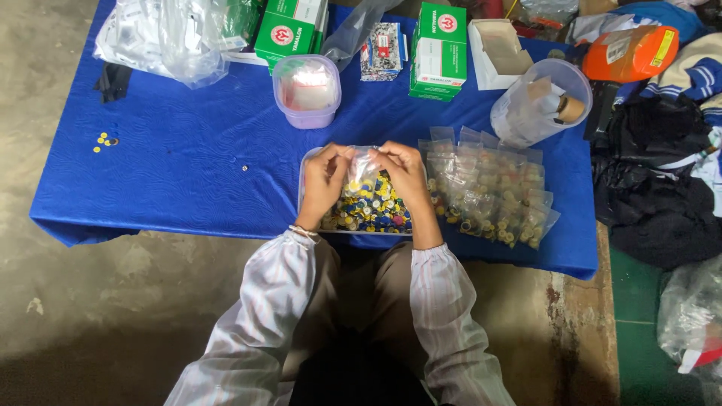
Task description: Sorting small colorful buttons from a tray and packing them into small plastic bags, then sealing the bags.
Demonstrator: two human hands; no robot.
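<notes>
1. At frame centre, just below the middle: small clear plastic bag [362, 167] pinched at its top edge between left hand [323, 184] and right hand [406, 174], both closed on the bag, fingertips near each other over the mouth.
2. Directly beneath the bag: shallow clear tray [304, 169] heaped with small yellow, blue and white caps [368, 210], resting on the near edge of the blue cloth [188, 173].
3. Judged best for this step: keep the bag over the tray so stray caps drop back in; hold the mouth level and the pinch firm at both corners; work along the top edge in one direction rather than pulling the corners apart.
4. Right of centre, touching the tray's right side: overlapping spread of filled small bags [492, 195], close beside the right wrist. Likely to be brushed or scattered by a careless elbow or sleeve.
5. Upper centre: lidded clear tub [306, 90] with a lilac tint; green-and-white boxes [440, 53] to either side of it.
6. Upper right: tipped clear container [538, 101] holding what look like rolls, its mouth toward the right.
7. Far left of the cloth: few loose yellow caps [104, 140], well apart from the hands; one tiny piece alone nearer the middle.
8. Right edge: pile of dark clothing [654, 195], off the cloth, out of the way.
9. Upper left: crumpled clear plastic sheeting [173, 34], also well clear.
</notes>
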